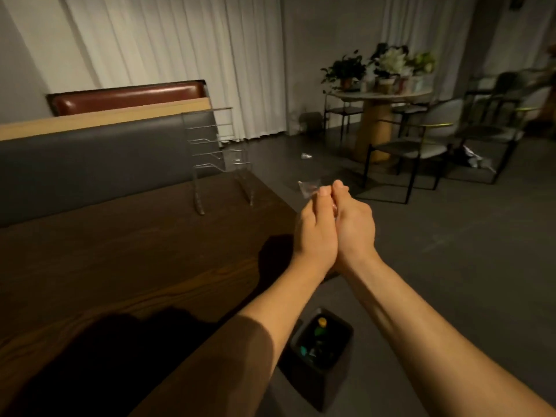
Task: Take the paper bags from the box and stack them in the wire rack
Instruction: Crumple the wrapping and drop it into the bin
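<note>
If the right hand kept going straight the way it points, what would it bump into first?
Probably nothing soon. The right hand points past the table edge over bare floor; the chair looks off to the right, though depth is unclear.

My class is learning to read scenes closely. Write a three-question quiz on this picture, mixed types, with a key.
1. True or false: the rack already holds bags.
2. What do the left hand and right hand hold? A) a cup B) a clear wrapper C) a plant
3. Fill in: the rack stands on the ____.

Key: 1 false; 2 B; 3 table.
</note>
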